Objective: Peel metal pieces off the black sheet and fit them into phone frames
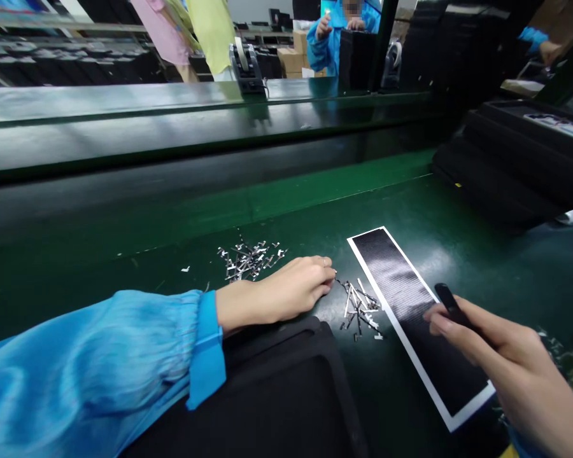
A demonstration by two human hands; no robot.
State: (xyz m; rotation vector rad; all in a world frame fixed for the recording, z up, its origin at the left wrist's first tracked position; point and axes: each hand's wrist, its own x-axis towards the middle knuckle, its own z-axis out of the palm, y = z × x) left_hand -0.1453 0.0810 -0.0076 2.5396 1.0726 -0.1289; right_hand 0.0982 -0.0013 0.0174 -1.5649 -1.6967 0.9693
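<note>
Just right of centre: strip pile (360,306), our left hand (298,286) beside it, fingertips bunched; can't tell if gripping. Lower right: our right hand (510,356) clasps a black tool (451,303). Strip-picking, we judge; calls for a fine pinch.

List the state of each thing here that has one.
Left hand: fingertips together; grip unclear.
Right hand: closed around the black tool.
Black tool: held.
Dark sheet: flat, white-bordered.
Left strip pile: loose, scattered.
Right strip pile: loose, jumbled.
Black molded piece: flat, partly out of view.
Tape dispenser: upright, loaded.
Dark stack: piled up.
</note>
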